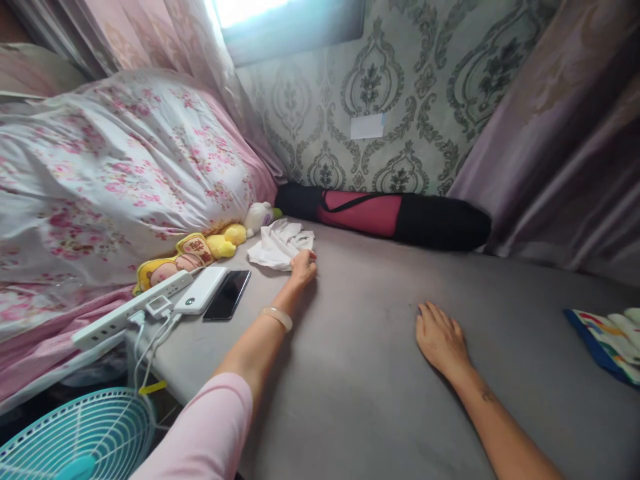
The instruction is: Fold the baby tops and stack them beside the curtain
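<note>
A crumpled white cloth (281, 245) lies toward the back left of the grey padded surface (360, 387). My left hand (303, 268) reaches to its right edge, fingers curled closed on the fabric; a pale bangle (277, 318) circles that wrist. Palm down on the grey surface, my right hand (443, 340) rests well to the right of the cloth with its fingers stretched out and nothing held. Left of the cloth are a black phone (227, 295) and a white power bank (202, 291) with a cable plugged in.
A white power strip (133, 312) with plugs sits by the left edge, above a turquoise fan (83, 433). Plush toys (220, 243) line the floral bedding (115, 167). A black and red long bag (360, 212) lies along the wall. Something colourful with a blue edge (603, 350) is far right.
</note>
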### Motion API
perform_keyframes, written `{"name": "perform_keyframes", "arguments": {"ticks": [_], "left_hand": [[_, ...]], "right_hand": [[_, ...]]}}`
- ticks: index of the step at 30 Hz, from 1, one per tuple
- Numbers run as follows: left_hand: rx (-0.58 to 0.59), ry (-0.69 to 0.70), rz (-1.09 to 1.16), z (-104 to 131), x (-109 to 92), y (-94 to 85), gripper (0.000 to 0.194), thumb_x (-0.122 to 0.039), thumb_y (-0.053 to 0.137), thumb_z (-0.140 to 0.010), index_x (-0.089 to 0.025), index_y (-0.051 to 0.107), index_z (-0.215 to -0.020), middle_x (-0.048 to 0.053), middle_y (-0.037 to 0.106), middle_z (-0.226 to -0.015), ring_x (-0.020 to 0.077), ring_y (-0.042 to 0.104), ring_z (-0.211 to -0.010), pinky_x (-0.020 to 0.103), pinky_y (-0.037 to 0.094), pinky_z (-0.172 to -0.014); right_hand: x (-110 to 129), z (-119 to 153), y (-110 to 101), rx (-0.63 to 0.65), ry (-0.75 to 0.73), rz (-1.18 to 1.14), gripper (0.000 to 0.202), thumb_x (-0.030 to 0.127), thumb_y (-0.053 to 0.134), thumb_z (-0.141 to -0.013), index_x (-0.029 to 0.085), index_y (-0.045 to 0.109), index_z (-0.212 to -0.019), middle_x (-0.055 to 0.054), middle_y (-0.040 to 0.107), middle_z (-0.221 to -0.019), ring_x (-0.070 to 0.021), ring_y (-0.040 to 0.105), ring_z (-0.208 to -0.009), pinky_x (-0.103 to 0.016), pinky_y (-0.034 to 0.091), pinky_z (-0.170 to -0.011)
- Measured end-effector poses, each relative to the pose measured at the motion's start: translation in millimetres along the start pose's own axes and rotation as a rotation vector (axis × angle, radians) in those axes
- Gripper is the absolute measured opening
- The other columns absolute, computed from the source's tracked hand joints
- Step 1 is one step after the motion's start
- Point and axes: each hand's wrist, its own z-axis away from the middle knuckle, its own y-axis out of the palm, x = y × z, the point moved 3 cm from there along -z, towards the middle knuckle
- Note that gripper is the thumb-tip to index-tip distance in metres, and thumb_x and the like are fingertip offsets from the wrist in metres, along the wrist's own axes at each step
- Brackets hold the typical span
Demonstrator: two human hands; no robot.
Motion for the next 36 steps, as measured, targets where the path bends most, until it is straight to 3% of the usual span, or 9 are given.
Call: {"name": "perform_keyframes", "arguments": {"ticks": [8,12,15,18,21,25,27,31,36], "left_hand": [[0.162,0.113,0.219,44,-77,59.1,0.022,-0.006,0.05,-0.078,-0.016,0.065,-0.09,0.001,0.064,-0.079,0.0137,0.058,-0.074,0.025,0.045,-0.075],[0.322,0.165,0.377,72,-115,74.8,0.023,-0.007,0.047,-0.076,-0.015,0.067,-0.084,-0.002,0.057,-0.066,0.0123,0.052,-0.065,0.023,0.041,-0.065],[0.444,0.226,0.463,93,-137,79.2,0.023,-0.007,0.047,-0.073,-0.014,0.067,-0.08,-0.003,0.053,-0.061,0.0113,0.048,-0.06,0.022,0.038,-0.06],[0.576,0.339,0.572,113,-154,78.4,0.02,-0.007,0.048,-0.07,-0.014,0.065,-0.078,-0.003,0.053,-0.061,0.0106,0.047,-0.058,0.022,0.037,-0.058],[0.615,0.493,0.67,126,-166,69.6,0.015,-0.007,0.052,-0.069,-0.015,0.061,-0.077,-0.002,0.057,-0.069,0.011,0.051,-0.065,0.022,0.04,-0.063],[0.636,0.51,0.765,130,-173,49.1,0.008,-0.017,0.056,-0.08,-0.016,0.056,-0.088,0.002,0.063,-0.082,0.0137,0.058,-0.076,0.025,0.045,-0.07],[0.672,0.525,0.756,127,-172,36.4,0.02,-0.03,0.06,-0.084,-0.017,0.055,-0.098,0.006,0.066,-0.094,0.0171,0.062,-0.087,0.028,0.048,-0.075],[0.579,0.677,0.469,118,-160,13.4,0.045,-0.038,0.071,-0.075,-0.019,0.052,-0.112,0.01,0.061,-0.112,0.0247,0.058,-0.105,0.036,0.046,-0.088],[0.513,0.784,0.069,116,-146,13.6,0.036,-0.013,0.058,-0.073,-0.019,0.046,-0.106,0.01,0.056,-0.107,0.0255,0.054,-0.099,0.038,0.046,-0.085]], "right_hand": [[-2,0,-1,-0.036,-0.019,-0.109,0.049,0.026,0.026,-0.096,0.009,0.054,-0.132,-0.019,0.052,-0.139,-0.0322,0.046,-0.13,-0.054,0.032,-0.108],[-1,-2,-6,-0.11,-0.063,-0.246,0.049,0.025,0.034,-0.093,0.011,0.045,-0.138,-0.018,0.052,-0.139,-0.0299,0.047,-0.13,-0.052,0.035,-0.108],[6,-3,-13,-0.164,-0.18,-0.371,0.061,0.03,0.048,-0.089,0.016,0.034,-0.146,-0.016,0.043,-0.147,-0.0285,0.039,-0.137,-0.051,0.032,-0.111],[14,-3,-20,-0.186,-0.272,-0.515,0.072,0.037,0.058,-0.085,0.019,0.029,-0.149,-0.015,0.038,-0.151,-0.027,0.034,-0.14,-0.049,0.032,-0.113],[17,-4,-26,-0.205,-0.267,-0.675,0.063,0.038,0.058,-0.085,0.019,0.04,-0.143,-0.014,0.045,-0.147,-0.0256,0.041,-0.136,-0.046,0.034,-0.112],[11,-7,-32,-0.129,-0.126,-0.884,0.04,0.041,0.06,-0.084,0.021,0.063,-0.118,-0.01,0.064,-0.125,-0.0251,0.059,-0.118,-0.042,0.043,-0.102],[6,-9,-36,-0.105,-0.02,-0.978,0.028,0.042,0.063,-0.08,0.021,0.069,-0.097,-0.009,0.07,-0.115,-0.0249,0.063,-0.108,-0.041,0.045,-0.098],[-4,-12,-51,-0.169,0.167,-1.189,0.013,0.033,0.066,-0.069,0.02,0.066,-0.069,-0.007,0.073,-0.105,-0.0235,0.065,-0.101,-0.036,0.047,-0.091],[-17,-14,-71,-0.286,0.425,-1.414,0.012,0.028,0.065,-0.064,0.019,0.059,-0.059,-0.003,0.074,-0.084,-0.0154,0.061,-0.072,-0.025,0.047,-0.064]]}}
